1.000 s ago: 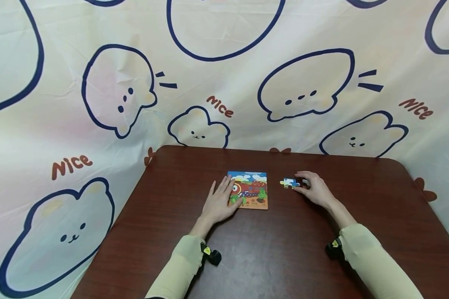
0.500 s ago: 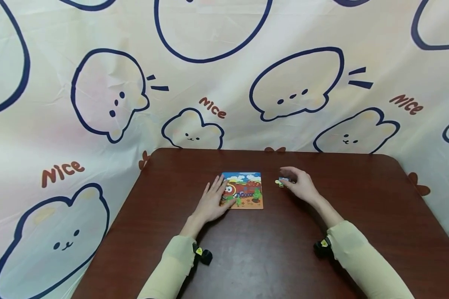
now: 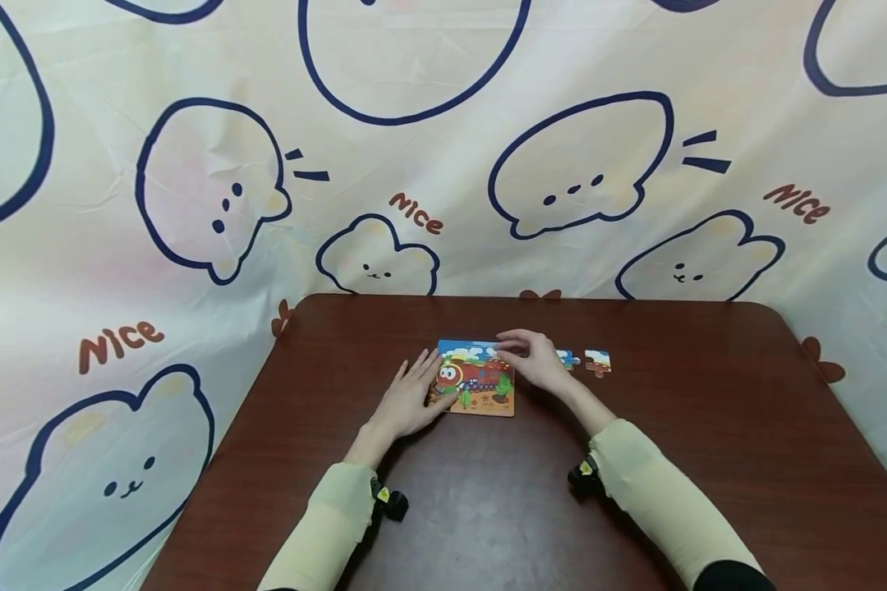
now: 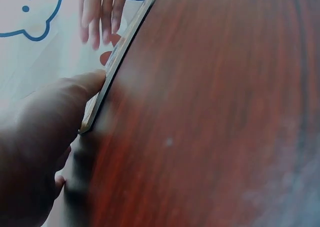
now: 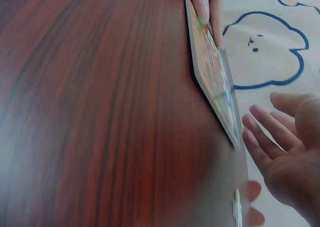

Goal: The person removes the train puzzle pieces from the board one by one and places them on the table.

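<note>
While the left hand (image 3: pixel 405 399) touches the puzzle (image 3: pixel 482 383) — the right (image 3: pixel 535 360) hovers.

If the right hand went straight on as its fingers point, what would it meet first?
Probably the left hand, resting on the left edge of the puzzle. Height is unclear: the right hand might brush the puzzle first.

Wood-grained desk (image 5: pixel 100 112); one multicoloured board (image 5: pixel 214 77) on it; left grip (image 5: pixel 206 9) touching far end; right grip (image 5: pixel 292 157) near opposite end.
</note>
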The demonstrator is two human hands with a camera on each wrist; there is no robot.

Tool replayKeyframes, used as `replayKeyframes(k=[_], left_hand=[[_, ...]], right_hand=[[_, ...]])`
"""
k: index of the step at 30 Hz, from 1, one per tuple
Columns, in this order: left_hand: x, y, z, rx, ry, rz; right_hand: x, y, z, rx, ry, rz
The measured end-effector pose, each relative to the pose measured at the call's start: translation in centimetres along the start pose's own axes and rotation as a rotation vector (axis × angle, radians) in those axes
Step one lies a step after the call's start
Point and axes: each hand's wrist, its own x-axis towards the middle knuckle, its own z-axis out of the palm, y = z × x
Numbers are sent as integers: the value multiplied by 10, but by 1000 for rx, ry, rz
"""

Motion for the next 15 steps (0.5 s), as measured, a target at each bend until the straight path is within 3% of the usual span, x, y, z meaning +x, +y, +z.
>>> replayKeyframes(k=[7,15], left_hand=[[-1,-1,0,8,5,-4],[-3,0,-1,11,3,2]], right_hand=[[13,-5,23,-17,-50,33],[19,-6,37,10,-60,80]])
